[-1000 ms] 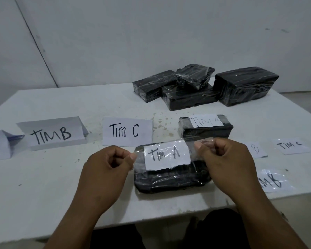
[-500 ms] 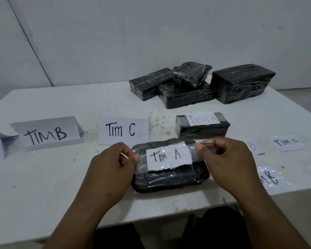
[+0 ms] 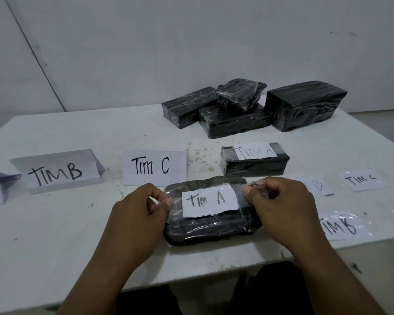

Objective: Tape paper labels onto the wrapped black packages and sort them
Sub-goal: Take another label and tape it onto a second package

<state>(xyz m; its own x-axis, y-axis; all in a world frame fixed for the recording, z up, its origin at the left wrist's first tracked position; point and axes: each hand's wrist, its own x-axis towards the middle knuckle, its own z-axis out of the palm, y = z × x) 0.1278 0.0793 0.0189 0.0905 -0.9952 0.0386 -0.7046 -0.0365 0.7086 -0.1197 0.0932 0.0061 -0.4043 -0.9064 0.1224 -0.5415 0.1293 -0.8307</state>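
Near package (image 3: 210, 223) at worktop (image 3: 55, 235) front edge, labelled package (image 3: 255, 160) behind it; unlabelled packages (image 3: 243, 108) stacked farther back; folded signs (image 3: 105, 169) left; loose labels (image 3: 350, 201) right

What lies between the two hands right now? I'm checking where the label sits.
In the head view, the "Tim A" paper label under clear tape lies between the left hand and right hand, on the near black package.
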